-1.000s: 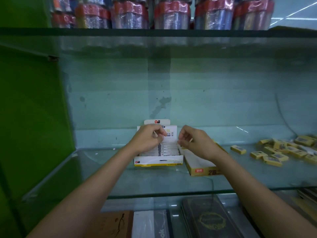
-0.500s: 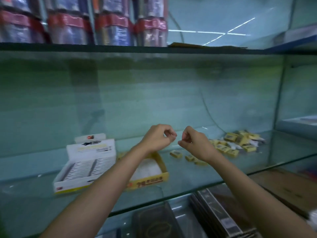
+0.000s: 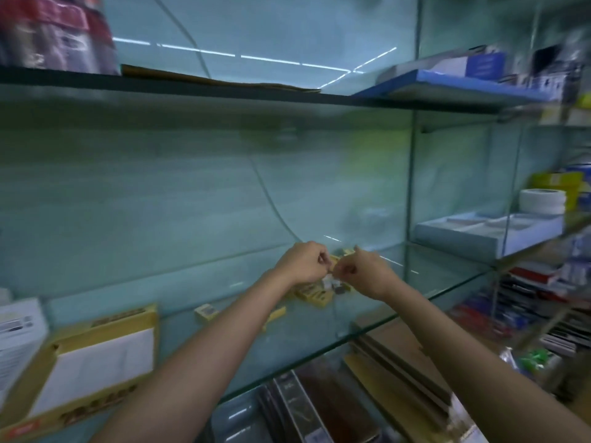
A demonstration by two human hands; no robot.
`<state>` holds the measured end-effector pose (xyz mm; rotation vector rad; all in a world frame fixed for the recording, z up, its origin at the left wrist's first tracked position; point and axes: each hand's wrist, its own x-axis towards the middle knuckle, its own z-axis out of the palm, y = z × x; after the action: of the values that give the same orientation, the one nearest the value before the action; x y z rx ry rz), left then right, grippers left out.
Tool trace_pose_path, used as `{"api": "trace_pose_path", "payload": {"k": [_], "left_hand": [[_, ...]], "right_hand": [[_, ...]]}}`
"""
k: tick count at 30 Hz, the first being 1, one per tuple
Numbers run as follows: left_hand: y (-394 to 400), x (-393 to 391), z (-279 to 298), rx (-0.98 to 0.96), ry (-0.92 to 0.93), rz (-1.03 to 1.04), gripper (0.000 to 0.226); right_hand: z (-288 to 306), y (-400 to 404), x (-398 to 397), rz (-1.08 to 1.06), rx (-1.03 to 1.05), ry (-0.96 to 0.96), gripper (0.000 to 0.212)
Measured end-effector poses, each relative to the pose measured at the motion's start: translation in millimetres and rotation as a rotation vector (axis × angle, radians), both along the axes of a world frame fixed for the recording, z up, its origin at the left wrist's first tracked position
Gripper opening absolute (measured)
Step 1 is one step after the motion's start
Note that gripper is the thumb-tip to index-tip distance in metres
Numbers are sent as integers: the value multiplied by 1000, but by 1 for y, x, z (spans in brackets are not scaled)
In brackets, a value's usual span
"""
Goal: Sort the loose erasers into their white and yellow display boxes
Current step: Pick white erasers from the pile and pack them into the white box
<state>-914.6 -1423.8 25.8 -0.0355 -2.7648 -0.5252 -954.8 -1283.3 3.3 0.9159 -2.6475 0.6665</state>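
Observation:
Loose yellow erasers [image 3: 315,295] lie in a pile on the glass shelf [image 3: 303,343], largely hidden behind my hands. My left hand [image 3: 303,263] and my right hand [image 3: 367,274] hover side by side just above the pile, fingers curled, with nothing visible in either. One yellow eraser [image 3: 206,311] lies apart to the left, another [image 3: 275,314] beside my left forearm. The yellow display box [image 3: 124,314], with a white bottom, sits at the lower left. The white display box [image 3: 19,330] shows only at the left edge. The picture is blurred.
A vertical glass divider [image 3: 412,187] closes the shelf on the right; beyond it stand a pale blue tray [image 3: 486,235] and a white tape roll [image 3: 542,201]. A dark shelf edge [image 3: 224,91] runs overhead. Flat packaged goods [image 3: 319,407] lie below.
My view has swung right, so both boxes have slid to the left edge. Both hands have left the white box and moved right, over the pile of loose erasers.

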Motion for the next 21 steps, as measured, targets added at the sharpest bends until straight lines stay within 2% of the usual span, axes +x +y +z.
{"api": "trace_pose_path", "payload": {"k": [3, 5, 8, 11, 13, 17, 19, 21], "left_hand": [[9, -18, -15, -203, -130, 64, 22], [11, -25, -20, -270, -172, 97, 22], [9, -30, -21, -236, -174, 114, 19], [7, -30, -21, -144, -163, 146, 18], [8, -28, -21, -93, -136, 184, 22], [1, -17, -18, 145, -26, 200, 18], [-8, -9, -13, 368, 3, 212, 19], [-21, 0, -5, 602, 28, 196, 18]], "right_hand": [[-11, 2, -9, -66, 229, 54, 17], [-16, -1, -12, -97, 278, 122, 26], [-18, -7, -14, -112, 264, 155, 30], [-16, -11, -14, -115, 221, 109, 33], [-16, -12, -11, -127, 156, 78, 27], [-21, -16, -9, -156, -40, 148, 17], [-20, -21, -8, -148, -166, 162, 17], [-15, -27, -3, -81, -350, 78, 14]]}}
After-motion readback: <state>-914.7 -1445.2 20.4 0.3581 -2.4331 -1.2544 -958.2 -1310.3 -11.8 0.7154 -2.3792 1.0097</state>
